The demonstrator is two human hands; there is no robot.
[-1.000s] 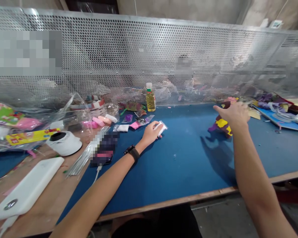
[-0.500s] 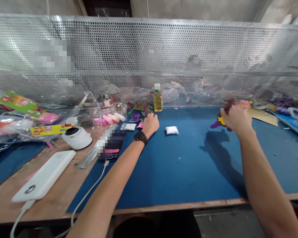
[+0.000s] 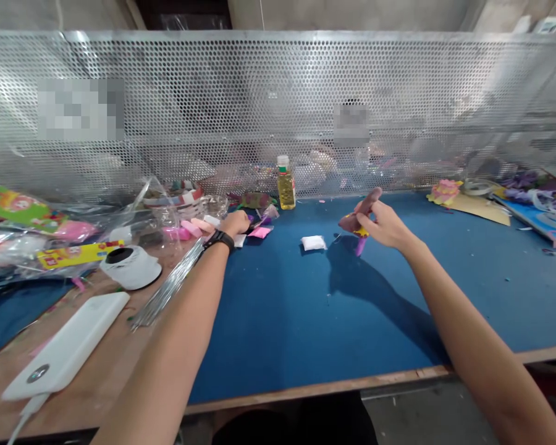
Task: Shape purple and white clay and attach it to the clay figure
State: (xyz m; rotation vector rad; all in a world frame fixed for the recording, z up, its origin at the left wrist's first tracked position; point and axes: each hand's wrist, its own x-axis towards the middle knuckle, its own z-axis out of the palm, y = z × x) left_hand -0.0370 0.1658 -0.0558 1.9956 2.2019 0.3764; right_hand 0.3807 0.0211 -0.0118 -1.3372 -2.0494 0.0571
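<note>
My right hand [image 3: 384,224] is closed around a small clay-like figure [image 3: 352,224], brown with yellow and purple parts, and holds it above the blue mat [image 3: 278,321]. Wearing a black watch, my left hand [image 3: 235,224] is curled low among small bags at the back left; what its fingers grip is hidden. Beside it lie a pink packet [image 3: 260,232] and a purple packet [image 3: 269,213], while a white packet [image 3: 240,240] is partly covered by the hand. Another white packet [image 3: 313,243] rests on the mat between my hands.
A bottle of yellow liquid [image 3: 286,185] stands before the perforated metal screen [image 3: 278,80]. Metal wires [image 3: 167,287], a white roll [image 3: 132,267] and a power bank [image 3: 67,346] lie left. A yellow-pink piece [image 3: 445,192] sits on card [image 3: 479,209] at the right.
My right hand has moved left with the brown figure, away from the yellow-pink piece. My left hand has shifted left, uncovering the pink packet, and its forearm now hides the phone.
</note>
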